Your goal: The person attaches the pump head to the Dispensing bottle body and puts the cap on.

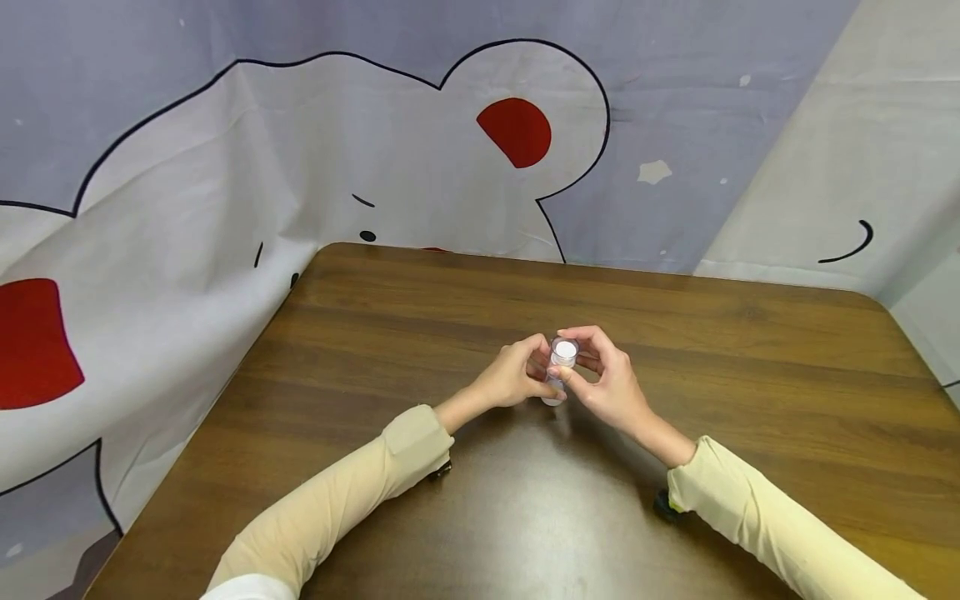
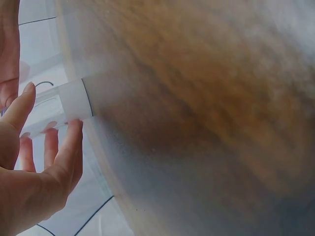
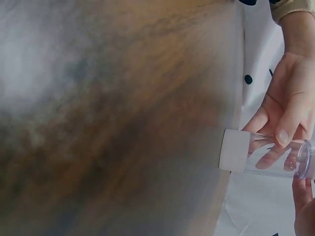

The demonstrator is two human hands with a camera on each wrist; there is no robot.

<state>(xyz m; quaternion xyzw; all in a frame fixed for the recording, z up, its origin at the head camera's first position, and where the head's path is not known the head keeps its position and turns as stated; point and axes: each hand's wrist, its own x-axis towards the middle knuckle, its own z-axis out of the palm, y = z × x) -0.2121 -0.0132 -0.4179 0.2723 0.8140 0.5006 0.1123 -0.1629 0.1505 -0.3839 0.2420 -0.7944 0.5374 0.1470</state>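
Observation:
A clear cylindrical container (image 1: 553, 401) with a white band at its lower end (image 3: 234, 150) stands roughly upright between both hands, close over the brown table (image 1: 465, 300). My left hand (image 1: 512, 375) grips its see-through body from the side, thumb in front and fingers behind, as the right wrist view shows. At the top, my right hand (image 1: 613, 385) holds the clear round lid (image 1: 566, 349), which has a white disc showing inside, between thumb and fingers. In the left wrist view the white band (image 2: 76, 99) sits beyond the left fingertips (image 2: 75, 127).
A curtain (image 1: 405, 150) printed with cartoon bears hangs behind the table and along its left side. Dark wrist devices (image 1: 666, 505) show under the light sleeves (image 1: 750, 508). Light glares off the table's near part.

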